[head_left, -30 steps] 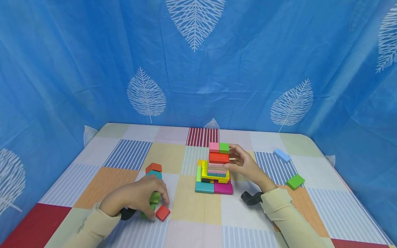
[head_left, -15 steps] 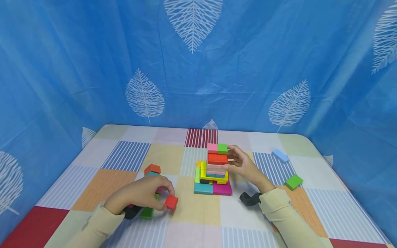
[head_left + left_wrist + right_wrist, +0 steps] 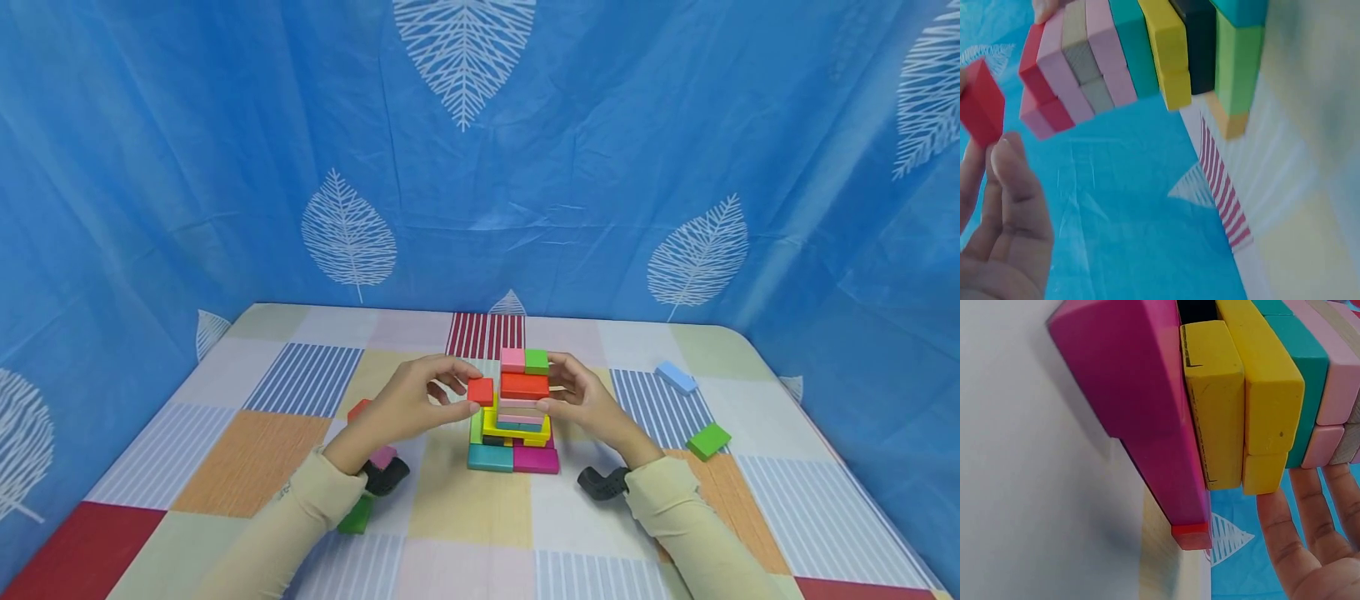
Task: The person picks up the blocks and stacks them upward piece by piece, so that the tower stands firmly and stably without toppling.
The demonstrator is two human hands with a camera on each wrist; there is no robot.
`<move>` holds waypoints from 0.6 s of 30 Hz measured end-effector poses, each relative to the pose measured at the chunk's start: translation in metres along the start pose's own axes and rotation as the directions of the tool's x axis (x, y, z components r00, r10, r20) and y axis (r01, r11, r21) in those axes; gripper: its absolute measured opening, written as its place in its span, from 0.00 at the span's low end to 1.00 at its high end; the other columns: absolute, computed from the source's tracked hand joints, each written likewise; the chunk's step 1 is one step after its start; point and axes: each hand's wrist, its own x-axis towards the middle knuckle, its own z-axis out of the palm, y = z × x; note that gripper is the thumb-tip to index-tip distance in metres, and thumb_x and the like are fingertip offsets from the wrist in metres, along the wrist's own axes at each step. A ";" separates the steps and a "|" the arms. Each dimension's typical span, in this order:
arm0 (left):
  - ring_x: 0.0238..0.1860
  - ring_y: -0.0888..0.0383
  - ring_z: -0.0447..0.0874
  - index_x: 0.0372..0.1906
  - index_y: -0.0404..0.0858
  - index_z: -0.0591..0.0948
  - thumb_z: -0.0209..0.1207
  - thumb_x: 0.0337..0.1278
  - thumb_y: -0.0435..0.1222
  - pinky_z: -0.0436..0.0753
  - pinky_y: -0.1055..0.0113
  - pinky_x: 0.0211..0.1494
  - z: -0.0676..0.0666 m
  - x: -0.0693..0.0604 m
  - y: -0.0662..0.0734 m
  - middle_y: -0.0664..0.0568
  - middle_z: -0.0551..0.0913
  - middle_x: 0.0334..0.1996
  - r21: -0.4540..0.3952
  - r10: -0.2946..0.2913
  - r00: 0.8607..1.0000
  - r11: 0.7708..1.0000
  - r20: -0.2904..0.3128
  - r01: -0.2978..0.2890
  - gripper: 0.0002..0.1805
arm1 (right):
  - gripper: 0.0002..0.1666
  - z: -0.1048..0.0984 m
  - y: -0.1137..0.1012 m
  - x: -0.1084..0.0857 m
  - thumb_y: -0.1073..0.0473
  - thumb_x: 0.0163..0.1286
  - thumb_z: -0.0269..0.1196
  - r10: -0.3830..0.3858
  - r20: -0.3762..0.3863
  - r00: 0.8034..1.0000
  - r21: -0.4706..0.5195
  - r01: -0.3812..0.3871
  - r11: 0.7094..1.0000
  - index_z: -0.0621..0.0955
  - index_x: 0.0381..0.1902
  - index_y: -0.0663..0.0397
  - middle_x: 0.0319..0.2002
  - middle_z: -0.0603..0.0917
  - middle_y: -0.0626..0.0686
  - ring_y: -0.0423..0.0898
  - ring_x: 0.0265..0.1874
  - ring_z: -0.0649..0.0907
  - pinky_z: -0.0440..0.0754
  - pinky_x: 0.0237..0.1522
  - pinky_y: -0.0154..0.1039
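Observation:
My left hand pinches a small red block between thumb and fingertips, in the air just left of the block tower. In the left wrist view the red block is apart from the tower. The tower has layers of coloured blocks, with a pink block and a green block on top and a teal and magenta base. At the tower's right side my right hand rests its fingertips on it, thumb toward the front. In the right wrist view its straight fingers touch the far edge.
Partly under my left forearm lie loose blocks: an orange-red block, a pink block and a green block. A light blue block and another green block lie to the right. A blue curtain stands behind the table.
My left hand took the red block from the loose blocks at the left, lifted it and carried it right and away from me to the tower. The right hand has stayed against the tower.

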 end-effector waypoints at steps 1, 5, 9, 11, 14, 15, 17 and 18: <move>0.47 0.47 0.89 0.58 0.34 0.87 0.74 0.63 0.31 0.89 0.64 0.48 0.003 0.003 0.000 0.46 0.89 0.51 -0.016 -0.008 1.000 1.000 -0.024 0.007 0.19 | 0.40 0.000 0.000 0.000 0.63 0.73 0.71 -0.001 0.001 1.000 0.001 0.001 1.000 0.68 0.77 0.67 0.63 0.79 0.68 0.60 0.61 0.82 0.83 0.61 0.34; 0.47 0.50 0.90 0.58 0.33 0.87 0.75 0.62 0.31 0.89 0.64 0.49 0.014 0.014 0.001 0.44 0.90 0.51 -0.063 -0.064 0.993 0.996 -0.099 0.058 0.20 | 0.39 0.000 0.000 0.000 0.64 0.74 0.70 -0.011 0.004 1.000 0.003 0.011 1.000 0.67 0.76 0.69 0.63 0.79 0.67 0.54 0.59 0.83 0.83 0.61 0.34; 0.46 0.51 0.90 0.55 0.32 0.87 0.77 0.60 0.32 0.90 0.62 0.51 0.024 0.021 0.003 0.44 0.91 0.48 -0.105 -0.121 0.984 0.989 -0.132 0.108 0.20 | 0.39 0.000 0.000 -0.001 0.64 0.74 0.70 -0.021 0.009 1.000 0.008 0.021 1.000 0.67 0.76 0.69 0.62 0.80 0.67 0.47 0.58 0.84 0.83 0.61 0.34; 0.46 0.51 0.91 0.54 0.32 0.87 0.77 0.60 0.32 0.90 0.61 0.51 0.027 0.023 0.005 0.45 0.91 0.47 -0.121 -0.141 0.980 0.985 -0.137 0.124 0.19 | 0.39 0.000 0.000 -0.001 0.64 0.74 0.70 -0.022 0.010 1.000 0.010 0.022 1.000 0.67 0.76 0.70 0.62 0.80 0.67 0.47 0.58 0.84 0.83 0.61 0.34; 0.47 0.51 0.91 0.54 0.33 0.87 0.78 0.59 0.32 0.90 0.60 0.52 0.032 0.026 0.006 0.45 0.91 0.46 -0.141 -0.164 0.976 0.979 -0.142 0.144 0.19 | 0.39 0.000 0.000 -0.001 0.64 0.74 0.70 -0.015 0.010 1.000 0.011 0.015 1.000 0.67 0.77 0.69 0.62 0.80 0.67 0.52 0.59 0.83 0.83 0.61 0.34; 0.47 0.51 0.91 0.54 0.33 0.87 0.78 0.60 0.32 0.90 0.60 0.52 0.033 0.026 0.005 0.45 0.91 0.47 -0.147 -0.170 0.975 0.978 -0.145 0.149 0.19 | 0.39 0.000 0.001 -0.001 0.64 0.74 0.70 -0.012 0.010 1.000 0.010 0.012 1.000 0.67 0.77 0.69 0.62 0.80 0.67 0.54 0.59 0.83 0.83 0.61 0.34; 0.48 0.50 0.91 0.55 0.33 0.87 0.78 0.60 0.33 0.90 0.60 0.53 0.035 0.027 0.005 0.45 0.92 0.48 -0.162 -0.187 0.971 0.973 -0.149 0.162 0.20 | 0.39 0.000 0.001 -0.001 0.64 0.74 0.70 -0.009 0.009 1.000 0.010 0.009 1.000 0.67 0.77 0.69 0.62 0.80 0.66 0.55 0.59 0.83 0.83 0.61 0.34; 0.48 0.50 0.92 0.55 0.34 0.87 0.77 0.60 0.33 0.90 0.60 0.53 0.036 0.027 0.004 0.45 0.92 0.48 -0.171 -0.193 0.969 0.971 -0.152 0.166 0.20 | 0.39 0.000 0.001 -0.001 0.64 0.74 0.70 -0.011 0.009 1.000 0.010 0.011 1.000 0.67 0.77 0.69 0.62 0.80 0.66 0.55 0.59 0.83 0.83 0.61 0.34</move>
